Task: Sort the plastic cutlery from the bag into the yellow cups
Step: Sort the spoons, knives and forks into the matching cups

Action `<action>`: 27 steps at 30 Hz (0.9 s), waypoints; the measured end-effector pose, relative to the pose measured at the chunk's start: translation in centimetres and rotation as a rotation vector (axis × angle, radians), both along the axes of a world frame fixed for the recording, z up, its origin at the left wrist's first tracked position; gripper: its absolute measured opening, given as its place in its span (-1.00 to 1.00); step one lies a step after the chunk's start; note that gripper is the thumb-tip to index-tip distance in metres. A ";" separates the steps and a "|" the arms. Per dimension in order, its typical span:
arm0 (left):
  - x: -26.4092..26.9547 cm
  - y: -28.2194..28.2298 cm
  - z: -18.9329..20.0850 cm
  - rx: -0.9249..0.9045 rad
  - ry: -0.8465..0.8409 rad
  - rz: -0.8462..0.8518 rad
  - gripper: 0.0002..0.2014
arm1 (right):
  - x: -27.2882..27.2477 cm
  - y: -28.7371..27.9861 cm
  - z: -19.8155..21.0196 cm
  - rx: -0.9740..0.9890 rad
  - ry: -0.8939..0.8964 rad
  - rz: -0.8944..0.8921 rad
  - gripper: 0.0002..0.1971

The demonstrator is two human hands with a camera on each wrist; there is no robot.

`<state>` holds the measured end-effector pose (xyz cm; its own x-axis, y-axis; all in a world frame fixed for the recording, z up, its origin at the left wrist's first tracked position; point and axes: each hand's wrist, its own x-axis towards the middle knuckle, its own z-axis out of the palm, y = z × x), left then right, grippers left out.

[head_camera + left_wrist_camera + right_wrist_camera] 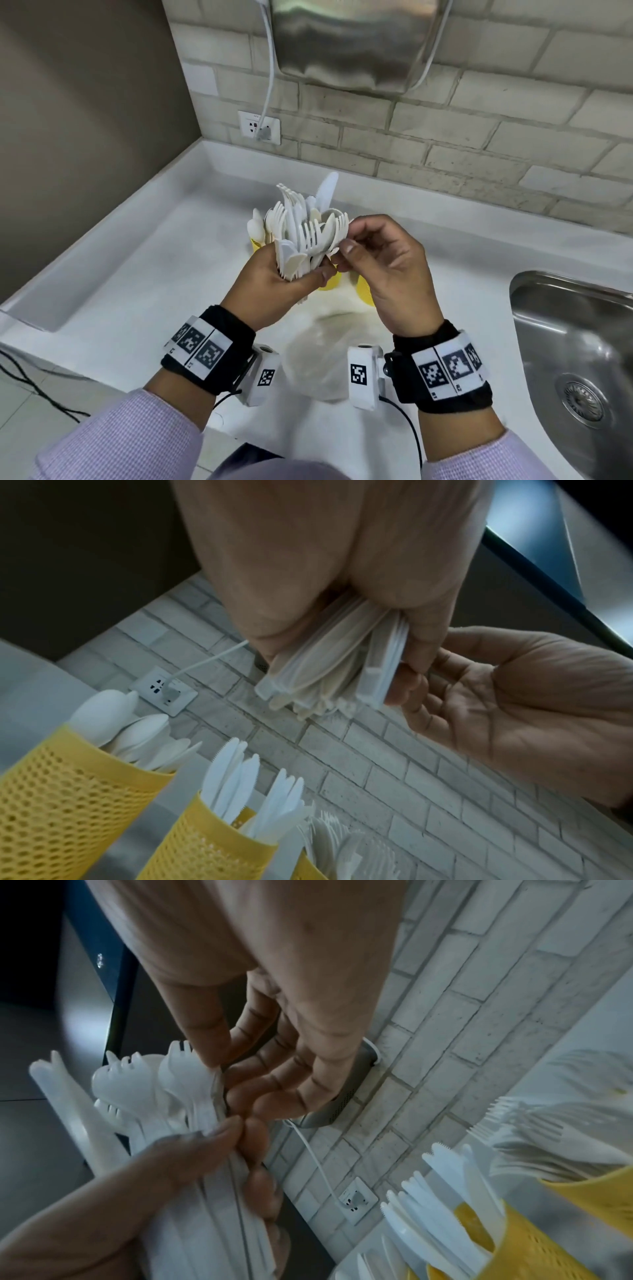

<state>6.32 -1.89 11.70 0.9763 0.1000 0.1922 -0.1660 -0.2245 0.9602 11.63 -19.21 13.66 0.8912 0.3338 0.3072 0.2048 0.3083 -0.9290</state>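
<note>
My left hand grips a bundle of white plastic cutlery by the handles, with fork and spoon heads fanned upward above the cups. My right hand pinches the head of one fork at the bundle's right edge between thumb and fingers. In the left wrist view the bundle's handle ends stick out below my left palm. Three yellow mesh cups stand below: one with spoons, one with knives, and one with forks. The nearly flat clear plastic bag lies on the counter in front of the cups.
The white counter ends at a brick wall with a socket and a steel hand dryer above. A steel sink is at the right. A dark wall bounds the left side.
</note>
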 end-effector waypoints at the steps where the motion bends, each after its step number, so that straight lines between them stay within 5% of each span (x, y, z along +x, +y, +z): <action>1: -0.2 0.3 0.1 -0.004 0.010 -0.008 -0.94 | -0.1 0.3 0.0 0.006 0.005 0.001 -0.90; 10: -1.4 3.5 0.6 -0.051 0.038 -0.130 -0.68 | 0.4 2.7 1.8 -0.062 -0.022 0.070 -0.68; 15: -1.7 4.8 -0.2 -0.064 0.059 -0.120 -0.79 | 0.8 3.8 2.8 -0.234 -0.214 0.082 -0.76; 23: -1.6 5.4 0.4 -0.030 0.071 -0.145 -0.63 | 0.8 4.4 3.5 -0.334 -0.255 0.068 -0.90; 27: -1.3 5.3 0.7 -0.015 0.071 -0.137 -0.71 | 1.4 4.6 3.9 -0.368 -0.320 -0.038 -0.88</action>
<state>4.97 3.37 12.41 0.9920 -0.0325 0.1219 -0.1258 -0.1897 0.9738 12.98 -14.64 17.57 0.7851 0.4408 0.4350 0.5023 -0.0424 -0.8637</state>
